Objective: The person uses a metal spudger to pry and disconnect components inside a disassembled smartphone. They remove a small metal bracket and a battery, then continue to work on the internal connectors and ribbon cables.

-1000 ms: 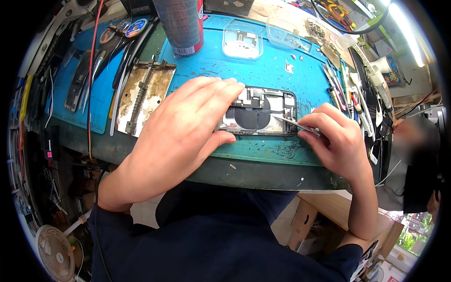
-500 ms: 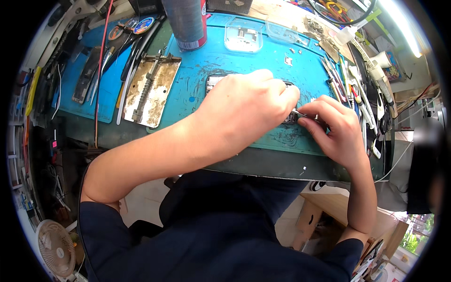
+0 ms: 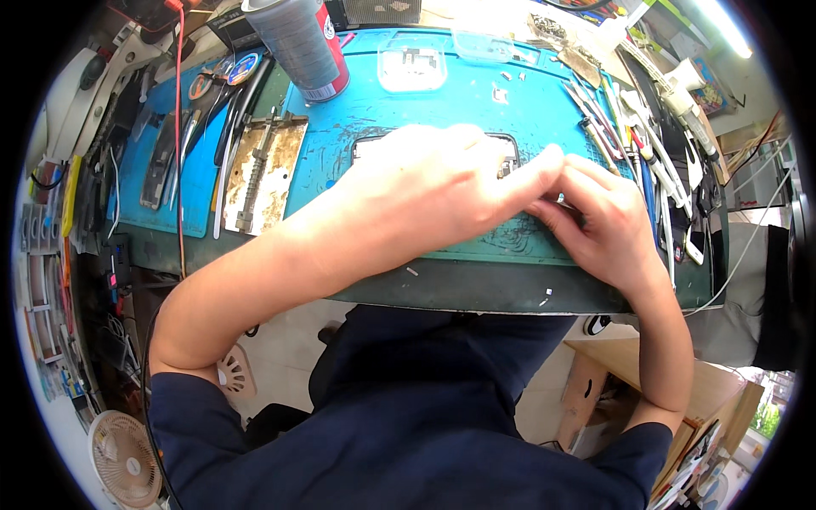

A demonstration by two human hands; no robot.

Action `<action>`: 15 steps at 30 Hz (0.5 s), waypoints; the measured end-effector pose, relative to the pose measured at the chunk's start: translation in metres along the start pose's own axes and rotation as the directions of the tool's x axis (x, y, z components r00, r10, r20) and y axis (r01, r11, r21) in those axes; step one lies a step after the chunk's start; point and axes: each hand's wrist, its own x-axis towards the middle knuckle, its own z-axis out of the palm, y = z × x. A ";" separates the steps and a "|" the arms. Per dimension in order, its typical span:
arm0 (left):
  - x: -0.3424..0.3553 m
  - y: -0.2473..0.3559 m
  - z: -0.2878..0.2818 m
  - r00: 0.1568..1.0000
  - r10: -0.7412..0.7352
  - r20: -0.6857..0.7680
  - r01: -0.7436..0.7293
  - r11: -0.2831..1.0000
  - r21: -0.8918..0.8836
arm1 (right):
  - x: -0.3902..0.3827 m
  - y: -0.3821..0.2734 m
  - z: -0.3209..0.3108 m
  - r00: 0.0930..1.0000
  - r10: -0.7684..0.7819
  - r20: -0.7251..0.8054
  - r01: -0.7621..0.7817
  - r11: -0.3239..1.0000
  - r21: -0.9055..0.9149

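An opened phone body (image 3: 507, 160) with a dark frame and bare inner parts lies on the blue work mat (image 3: 340, 115). My left hand (image 3: 450, 178) passes over it and covers most of it. Its fingertips reach right and meet the fingers of my right hand (image 3: 595, 217), just past the phone's right edge. Both hands are closed in a pinch. Whatever sits between the fingertips is hidden or too small to name.
Left of the phone stands a stained metal holder plate (image 3: 265, 170); a tall can (image 3: 306, 51) is behind. A clear plastic box (image 3: 412, 64) with small parts sits at the back. Tweezers and pens (image 3: 599, 119) crowd the right; pliers (image 3: 229, 102) lie left.
My left fingertips have moved right, off the phone, to meet my right fingers. A thin metal piece seen at my right fingertips before is now hidden. The whole view has shifted slightly.
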 end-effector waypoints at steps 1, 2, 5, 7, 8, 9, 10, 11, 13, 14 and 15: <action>0.000 0.000 0.000 1.000 0.010 0.000 -0.010 1.000 0.018 | -0.001 -0.001 0.001 1.000 -0.007 -0.017 0.007 1.000 -0.008; 0.001 -0.001 0.001 1.000 0.001 0.013 -0.001 1.000 0.000 | -0.001 -0.001 0.001 0.999 -0.014 -0.034 0.013 1.000 -0.017; 0.005 -0.007 -0.003 0.998 -0.023 0.060 0.026 0.998 -0.057 | -0.001 0.000 -0.001 1.000 0.004 -0.010 -0.004 1.000 -0.006; 0.008 -0.010 -0.007 0.995 -0.033 0.099 0.043 0.994 -0.100 | -0.001 -0.001 -0.002 1.000 0.007 -0.010 -0.007 1.000 -0.011; 0.008 -0.011 -0.007 0.994 -0.046 0.100 0.058 0.991 -0.117 | 0.000 -0.001 -0.002 1.000 0.008 -0.010 -0.009 1.000 -0.013; 0.008 -0.011 -0.006 0.993 -0.059 0.102 0.072 0.988 -0.133 | 0.000 -0.001 -0.002 1.000 0.008 -0.008 -0.008 1.000 -0.013; 0.008 -0.013 -0.005 0.992 -0.072 0.104 0.087 0.985 -0.149 | 0.001 -0.001 -0.002 1.000 0.008 -0.007 -0.008 1.000 -0.012; 0.006 -0.015 -0.003 0.992 -0.075 0.103 0.093 0.979 -0.182 | 0.001 -0.001 -0.003 1.000 0.008 -0.004 -0.008 1.000 -0.013; 0.001 -0.022 0.000 0.991 -0.082 0.102 0.105 0.963 -0.248 | 0.002 -0.001 -0.003 1.000 0.000 -0.014 0.000 1.000 -0.028; 0.000 -0.024 -0.003 0.989 -0.098 0.114 0.128 0.948 -0.292 | 0.002 -0.001 -0.003 1.000 -0.005 -0.019 0.004 0.999 -0.036; 0.001 -0.024 -0.006 0.985 -0.113 0.127 0.150 0.930 -0.334 | 0.001 -0.001 -0.004 1.000 0.005 -0.011 -0.006 0.999 -0.036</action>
